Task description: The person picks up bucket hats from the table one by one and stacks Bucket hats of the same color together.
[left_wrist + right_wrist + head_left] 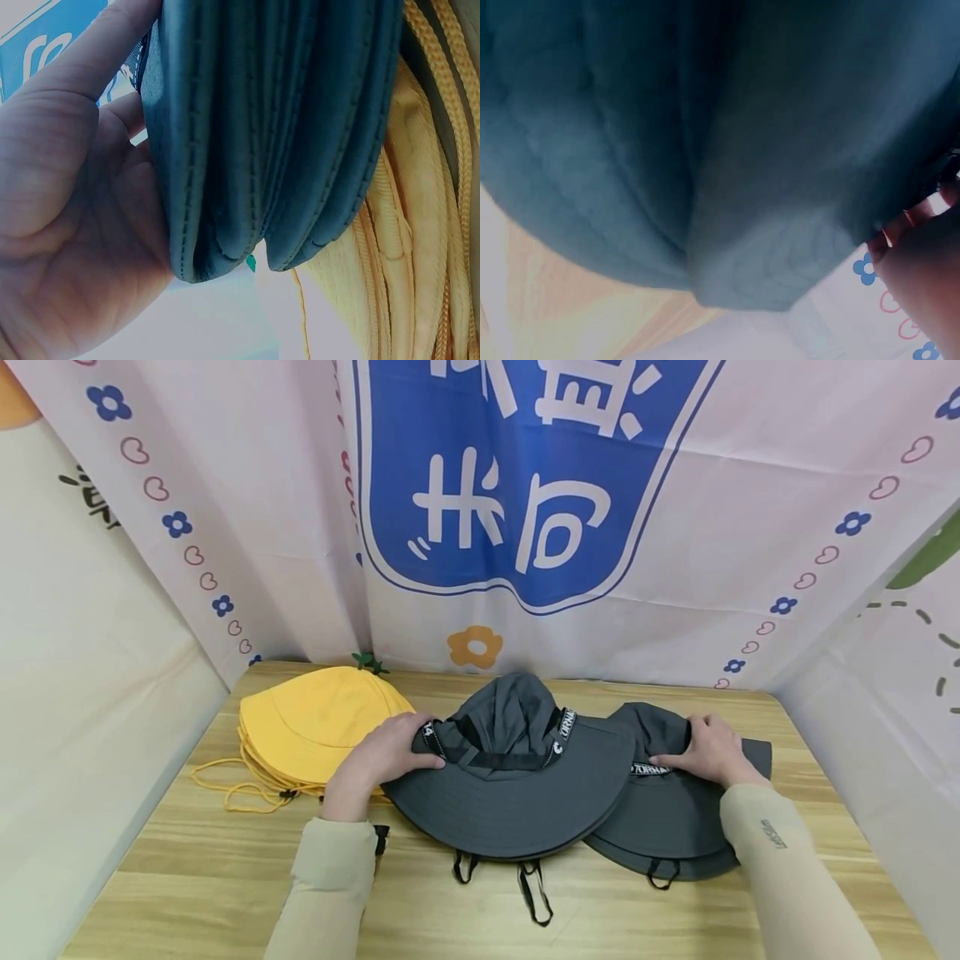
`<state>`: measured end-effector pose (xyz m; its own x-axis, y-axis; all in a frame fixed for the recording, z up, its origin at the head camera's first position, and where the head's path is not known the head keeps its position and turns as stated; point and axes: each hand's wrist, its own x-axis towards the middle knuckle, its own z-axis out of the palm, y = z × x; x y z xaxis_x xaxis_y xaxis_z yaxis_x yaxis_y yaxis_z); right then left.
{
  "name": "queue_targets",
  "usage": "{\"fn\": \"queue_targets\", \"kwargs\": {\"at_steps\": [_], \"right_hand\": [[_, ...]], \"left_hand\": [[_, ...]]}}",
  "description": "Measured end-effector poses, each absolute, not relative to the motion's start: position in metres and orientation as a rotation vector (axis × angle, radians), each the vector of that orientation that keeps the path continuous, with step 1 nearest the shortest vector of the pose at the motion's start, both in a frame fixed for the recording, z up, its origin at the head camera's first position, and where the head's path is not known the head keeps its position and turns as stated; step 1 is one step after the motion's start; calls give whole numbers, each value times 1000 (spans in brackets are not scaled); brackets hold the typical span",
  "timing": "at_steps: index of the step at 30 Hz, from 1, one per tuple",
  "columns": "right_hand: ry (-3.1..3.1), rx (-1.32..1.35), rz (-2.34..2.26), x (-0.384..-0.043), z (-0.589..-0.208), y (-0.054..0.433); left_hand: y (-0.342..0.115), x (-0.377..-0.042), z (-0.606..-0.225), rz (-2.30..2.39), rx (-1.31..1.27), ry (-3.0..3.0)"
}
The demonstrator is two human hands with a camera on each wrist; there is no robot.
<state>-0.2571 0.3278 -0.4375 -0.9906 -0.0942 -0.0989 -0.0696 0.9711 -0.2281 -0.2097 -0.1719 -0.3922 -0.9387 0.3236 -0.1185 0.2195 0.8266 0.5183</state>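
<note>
In the head view, dark grey wide-brim sun hats [517, 806] lie in the middle of the table, one over another, crown toward the back. My left hand [382, 753] grips their left edge, thumb on top. The left wrist view has several grey brim layers [277, 135] beside the palm of that hand [82, 217]. At the right are more grey sun hats [660, 810], partly under the middle ones. My right hand [712, 747] holds these near the lettered band, its thumb on the band. In the right wrist view, its fingers meet the hat's edge [780, 247].
A stack of yellow hats [322, 718] with yellow cords [251, 793] lies at the back left, close to my left hand. Black loops [536, 897] hang out from under the grey brims onto the wooden table [225, 893]. A printed cloth [300, 527] stands behind.
</note>
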Motion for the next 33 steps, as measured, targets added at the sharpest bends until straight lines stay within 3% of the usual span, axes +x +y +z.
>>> {"fn": "queue_targets", "kwargs": {"at_steps": [20, 26, 33], "right_hand": [[3330, -390, -336, -247, -425, 344], [3471, -330, -360, -240, -413, 342], [3699, -442, -425, -233, -394, 345]], "left_hand": [[-172, -211, -393, 761, 423, 2814], [-173, -210, -392, 758, 424, 2818], [-171, -210, -392, 756, 416, 2818]]}}
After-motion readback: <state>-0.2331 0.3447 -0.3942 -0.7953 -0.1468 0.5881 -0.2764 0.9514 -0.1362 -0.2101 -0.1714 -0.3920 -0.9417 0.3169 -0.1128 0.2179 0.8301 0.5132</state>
